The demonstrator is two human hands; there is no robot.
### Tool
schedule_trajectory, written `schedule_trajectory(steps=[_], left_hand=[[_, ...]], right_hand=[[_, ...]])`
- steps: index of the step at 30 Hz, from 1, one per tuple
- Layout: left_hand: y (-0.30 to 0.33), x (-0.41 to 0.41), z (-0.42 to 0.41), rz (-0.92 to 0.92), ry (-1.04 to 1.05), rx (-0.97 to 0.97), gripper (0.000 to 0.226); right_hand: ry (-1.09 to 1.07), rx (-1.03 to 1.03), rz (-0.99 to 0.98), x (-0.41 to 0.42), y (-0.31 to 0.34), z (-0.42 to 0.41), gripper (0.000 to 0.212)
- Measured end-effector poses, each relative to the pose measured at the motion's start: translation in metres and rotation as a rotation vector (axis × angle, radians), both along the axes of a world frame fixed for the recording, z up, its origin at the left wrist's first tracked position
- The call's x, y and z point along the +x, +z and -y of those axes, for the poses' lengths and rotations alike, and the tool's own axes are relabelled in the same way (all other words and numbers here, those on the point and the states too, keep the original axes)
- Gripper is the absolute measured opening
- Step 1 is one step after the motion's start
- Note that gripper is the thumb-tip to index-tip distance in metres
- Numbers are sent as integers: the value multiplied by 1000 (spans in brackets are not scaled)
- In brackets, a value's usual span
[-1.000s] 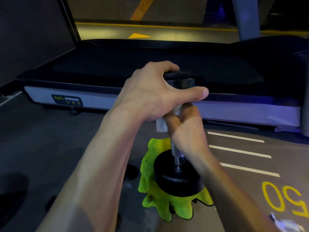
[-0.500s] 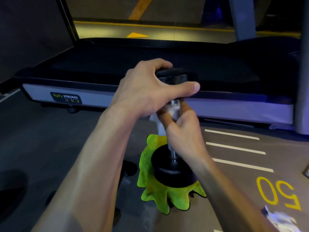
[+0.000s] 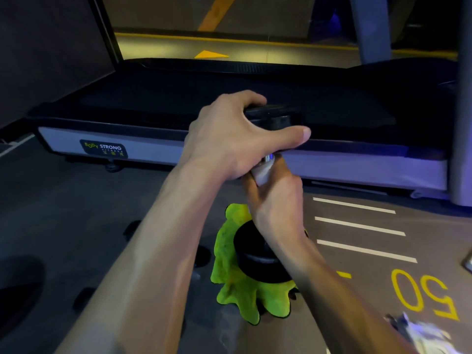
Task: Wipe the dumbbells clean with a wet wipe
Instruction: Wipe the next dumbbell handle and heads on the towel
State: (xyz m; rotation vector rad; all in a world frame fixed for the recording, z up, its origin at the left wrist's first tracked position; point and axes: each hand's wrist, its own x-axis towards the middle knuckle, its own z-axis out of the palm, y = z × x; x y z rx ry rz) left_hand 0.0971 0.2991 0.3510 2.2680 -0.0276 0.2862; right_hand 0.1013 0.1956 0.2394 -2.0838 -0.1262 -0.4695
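Observation:
A black dumbbell (image 3: 258, 261) stands upright on its lower head, which rests on a bright green cloth (image 3: 240, 295) on the floor. My left hand (image 3: 229, 139) grips the upper head from above, fingers curled over its far edge and thumb stretched along the near side. My right hand (image 3: 275, 200) is wrapped round the metal handle just under that head, holding a white wet wipe (image 3: 261, 173) against the bar. Most of the handle is hidden by my right hand.
A treadmill (image 3: 102, 139) with a dark deck and pale side rail lies across the floor right behind the dumbbell. White lines and a yellow "50" (image 3: 424, 295) mark the floor at the right. Crumpled white wrapping (image 3: 419, 333) lies at the lower right.
My right hand with the wipe has slid up the handle from near the lower head to just under the upper head. My left hand keeps its hold on top.

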Motion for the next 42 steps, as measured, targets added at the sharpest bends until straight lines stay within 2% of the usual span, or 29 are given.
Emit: schedule_trajectory(steps=[2, 3, 6, 8, 10, 12, 14, 16, 18, 21, 24, 26, 28, 31, 34, 37, 39, 42], left_hand=[[2, 0, 3, -4, 11, 33, 67], [3, 0, 4, -8, 15, 51, 66], [3, 2, 2, -15, 7, 57, 69], [2, 2, -1, -14, 1, 21, 73], [0, 3, -3, 1, 5, 8, 75], [0, 4, -3, -6, 9, 19, 74], [1, 4, -2, -11, 20, 29, 71], [1, 4, -1, -9, 23, 32, 69], [0, 3, -1, -9, 26, 25, 65], [1, 2, 1, -13, 31, 34, 66], [2, 2, 1, -15, 34, 41, 69], [1, 2, 1, -14, 20, 27, 71], [1, 1, 2, -13, 18, 17, 72], [2, 2, 5, -15, 33, 27, 68], [4, 3, 5, -24, 41, 38, 64], [4, 2, 4, -32, 45, 28, 63], [3, 0, 4, -27, 43, 25, 62], [5, -2, 8, -20, 35, 37, 60]], right_hand=[[144, 47, -51, 4, 6, 9, 44], [243, 126, -146, 5, 13, 12, 52], [462, 401, -474, 3, 24, 21, 53], [498, 370, -560, -1, 19, 28, 76], [437, 238, -540, -6, 16, 35, 86], [382, 234, -459, -11, 17, 37, 84], [375, 345, -396, -17, 16, 32, 81], [317, 442, -354, -23, 15, 22, 63], [186, 333, -258, -21, 18, 16, 45], [78, 350, -319, -6, 24, 13, 37], [161, 688, -539, 4, 21, 11, 25], [142, 572, -577, 5, 17, 13, 26], [93, 466, -499, -2, 20, 10, 30], [118, 501, -346, -20, 30, 6, 40], [178, 573, -340, -31, 34, 11, 34], [264, 390, -260, -30, 13, 20, 37], [225, 247, -211, -31, -1, 22, 35], [146, 223, -211, -31, 2, 23, 31]])
